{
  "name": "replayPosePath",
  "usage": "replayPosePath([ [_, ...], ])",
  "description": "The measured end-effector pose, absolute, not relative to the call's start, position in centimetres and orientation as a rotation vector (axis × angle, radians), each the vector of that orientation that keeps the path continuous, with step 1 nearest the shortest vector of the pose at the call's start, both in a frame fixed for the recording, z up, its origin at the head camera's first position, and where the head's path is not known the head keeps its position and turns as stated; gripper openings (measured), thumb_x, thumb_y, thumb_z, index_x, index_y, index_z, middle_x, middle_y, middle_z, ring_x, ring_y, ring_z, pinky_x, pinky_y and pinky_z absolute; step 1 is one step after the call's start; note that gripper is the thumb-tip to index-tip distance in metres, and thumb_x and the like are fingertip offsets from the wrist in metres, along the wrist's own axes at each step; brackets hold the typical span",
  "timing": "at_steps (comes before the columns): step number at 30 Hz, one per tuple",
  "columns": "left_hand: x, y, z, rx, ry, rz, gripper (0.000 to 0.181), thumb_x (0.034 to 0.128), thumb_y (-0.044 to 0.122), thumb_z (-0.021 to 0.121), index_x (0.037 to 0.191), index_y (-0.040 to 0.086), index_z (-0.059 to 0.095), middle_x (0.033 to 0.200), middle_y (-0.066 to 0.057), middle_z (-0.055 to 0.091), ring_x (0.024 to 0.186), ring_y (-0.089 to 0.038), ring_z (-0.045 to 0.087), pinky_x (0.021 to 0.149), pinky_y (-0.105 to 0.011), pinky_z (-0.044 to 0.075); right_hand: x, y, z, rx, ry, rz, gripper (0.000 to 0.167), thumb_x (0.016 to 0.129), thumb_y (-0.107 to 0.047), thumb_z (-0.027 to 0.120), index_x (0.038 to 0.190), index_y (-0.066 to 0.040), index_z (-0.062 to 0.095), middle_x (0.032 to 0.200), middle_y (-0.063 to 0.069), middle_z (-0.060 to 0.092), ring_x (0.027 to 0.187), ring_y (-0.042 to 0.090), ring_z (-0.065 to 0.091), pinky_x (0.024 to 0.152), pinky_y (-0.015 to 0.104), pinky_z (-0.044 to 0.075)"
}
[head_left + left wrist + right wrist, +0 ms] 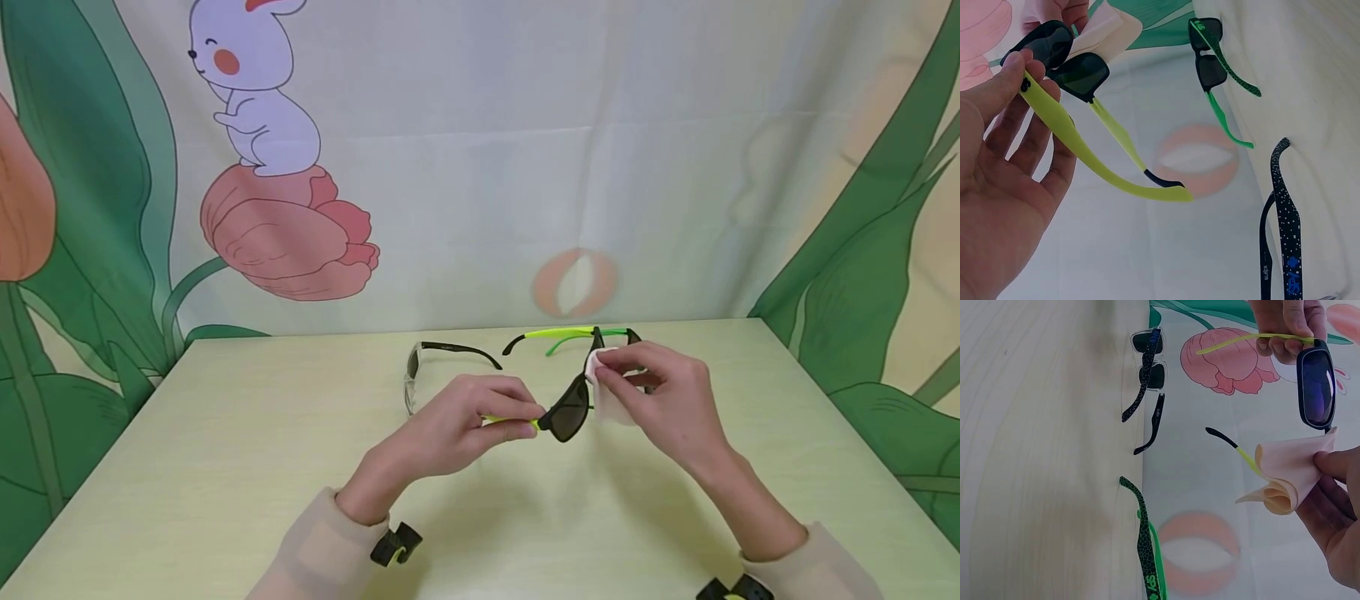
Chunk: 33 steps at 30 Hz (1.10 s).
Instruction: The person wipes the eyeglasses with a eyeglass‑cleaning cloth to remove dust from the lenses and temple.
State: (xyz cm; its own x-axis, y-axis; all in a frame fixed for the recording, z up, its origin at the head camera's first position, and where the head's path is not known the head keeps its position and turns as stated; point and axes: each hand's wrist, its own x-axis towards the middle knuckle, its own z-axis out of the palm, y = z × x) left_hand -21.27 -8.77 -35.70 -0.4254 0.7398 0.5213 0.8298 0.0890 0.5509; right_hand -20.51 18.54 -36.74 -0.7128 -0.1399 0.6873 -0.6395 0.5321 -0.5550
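My left hand [472, 425] pinches a pair of black-framed sunglasses [568, 412] near the hinge of one yellow-green temple, above the table. In the left wrist view the sunglasses [1082, 76] have both temples unfolded; the far one ends in a black tip. My right hand [678, 404] pinches a pale pink cloth [613, 404] between thumb and fingers. That cloth [1291, 469] is folded around the far lens and covers it in the right wrist view. The near lens [1317, 387] is uncovered.
Sunglasses with a clear frame [409, 379] and dark speckled temples [1286, 219] stand on the table [225, 467], left of centre. Sunglasses with green temples [1219, 115] lie near the back edge, behind my right hand. A printed curtain [465, 167] hangs behind the table.
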Motion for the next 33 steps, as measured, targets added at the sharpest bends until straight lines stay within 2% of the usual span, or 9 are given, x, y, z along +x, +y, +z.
replayPosePath([
  [7,-21.3,-8.5,-35.7,-1.620,-2.245,-1.253,0.016,0.0942,0.001,0.073,0.109,0.002,0.079,0.100,0.003,0.070,0.085,-0.005,0.062,0.073,-0.023,0.053,-20.8,18.6,-36.7,0.557,-2.184,1.103,0.020,0.083,0.000,0.085,0.102,-0.005,0.081,0.094,0.001,0.077,0.079,0.014,0.071,0.069,0.013,0.056],
  [12,-21.2,-8.5,-35.7,-1.636,-2.251,-1.269,0.017,0.0944,0.001,0.073,0.110,0.002,0.079,0.100,0.003,0.070,0.086,-0.005,0.062,0.073,-0.023,0.054,-21.1,18.9,-36.7,0.516,-2.185,1.113,0.018,0.085,0.001,0.083,0.102,-0.004,0.080,0.089,0.001,0.077,0.072,0.010,0.067,0.066,0.013,0.054],
  [17,-21.1,-8.5,-35.7,-1.670,-2.237,-1.288,0.017,0.0937,0.000,0.073,0.109,0.002,0.079,0.101,0.002,0.071,0.087,-0.005,0.063,0.074,-0.024,0.054,-21.4,19.4,-36.7,0.512,-2.190,1.089,0.016,0.088,0.000,0.081,0.103,-0.004,0.080,0.087,0.002,0.076,0.074,0.007,0.067,0.066,0.011,0.053],
  [24,-20.9,-8.5,-35.7,-1.706,-2.225,-1.309,0.018,0.0938,-0.001,0.073,0.110,0.001,0.079,0.103,0.000,0.071,0.087,-0.005,0.064,0.073,-0.023,0.054,-21.5,19.8,-36.7,0.489,-2.214,1.090,0.017,0.089,0.001,0.079,0.105,-0.004,0.080,0.091,0.003,0.076,0.080,0.009,0.069,0.070,0.013,0.055],
  [33,-21.2,-8.5,-35.8,-1.672,-2.221,-1.303,0.018,0.0930,-0.002,0.073,0.111,0.000,0.078,0.101,-0.001,0.071,0.087,-0.006,0.063,0.074,-0.024,0.054,-21.1,19.3,-36.8,0.561,-2.193,1.087,0.019,0.086,0.002,0.081,0.103,-0.005,0.080,0.093,0.001,0.076,0.077,0.014,0.069,0.068,0.014,0.055],
])
